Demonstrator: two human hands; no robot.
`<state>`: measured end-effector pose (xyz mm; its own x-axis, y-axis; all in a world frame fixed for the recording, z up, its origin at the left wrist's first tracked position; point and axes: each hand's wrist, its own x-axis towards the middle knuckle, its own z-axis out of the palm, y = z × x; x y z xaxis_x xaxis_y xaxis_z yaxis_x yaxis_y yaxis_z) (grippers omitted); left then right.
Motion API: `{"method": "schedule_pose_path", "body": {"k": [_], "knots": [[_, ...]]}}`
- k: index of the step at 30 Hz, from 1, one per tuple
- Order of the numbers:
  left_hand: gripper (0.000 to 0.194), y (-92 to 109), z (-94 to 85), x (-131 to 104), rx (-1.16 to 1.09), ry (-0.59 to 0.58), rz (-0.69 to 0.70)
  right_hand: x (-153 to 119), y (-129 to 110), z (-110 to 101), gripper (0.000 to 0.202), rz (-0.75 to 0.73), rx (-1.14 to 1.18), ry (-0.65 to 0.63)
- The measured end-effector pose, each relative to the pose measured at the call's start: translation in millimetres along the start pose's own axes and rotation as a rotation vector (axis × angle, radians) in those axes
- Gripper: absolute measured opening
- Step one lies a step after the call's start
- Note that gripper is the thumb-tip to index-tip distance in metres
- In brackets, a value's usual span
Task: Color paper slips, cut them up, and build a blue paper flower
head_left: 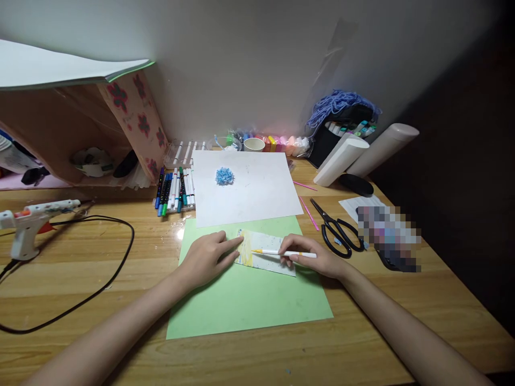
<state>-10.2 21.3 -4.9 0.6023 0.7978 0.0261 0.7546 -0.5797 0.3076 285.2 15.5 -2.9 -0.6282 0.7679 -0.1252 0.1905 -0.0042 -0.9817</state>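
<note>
A small white paper piece (267, 257), its left part coloured yellow, lies on a green sheet (249, 305). My left hand (207, 260) rests at its left edge, index finger and thumb apart, fingertips on the paper. My right hand (306, 256) is closed around a white marker (269, 252) with a yellow tip, which points left and meets the yellow area. Behind the green sheet is a white sheet (261, 190), with a clump of blue shreds (224, 176) on it.
Black-handled scissors (336, 228) and pink sticks (309, 213) lie to the right. Markers (173, 190) stand grouped at the back left. A glue gun (30, 225) with a looping cord is at far left. White tubes (341, 160) lean behind; a paper cup (254, 145) sits at the back.
</note>
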Motion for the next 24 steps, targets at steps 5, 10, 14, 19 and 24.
{"method": "schedule_pose_path", "body": {"k": [5, 10, 14, 19, 24], "knots": [[0.038, 1, -1.6, 0, -0.004, 0.002, 0.0, 3, -1, 0, 0.022, 0.004, -0.237, 0.096], [0.038, 1, -1.4, -1, 0.004, 0.0, 0.0, 0, 1, -5, 0.02, -0.047, -0.249, 0.08], [0.038, 1, -0.9, 0, 0.002, 0.002, 0.0, -1, 0, -8, 0.021, -0.054, -0.285, -0.018], [0.037, 1, -0.4, 0, 0.006, 0.009, 0.005, 1, 3, -12, 0.024, -0.011, -0.28, 0.158], [0.037, -2, 1.9, -1, 0.013, 0.03, 0.021, 0, 6, -13, 0.021, 0.001, -0.175, 0.178]]}}
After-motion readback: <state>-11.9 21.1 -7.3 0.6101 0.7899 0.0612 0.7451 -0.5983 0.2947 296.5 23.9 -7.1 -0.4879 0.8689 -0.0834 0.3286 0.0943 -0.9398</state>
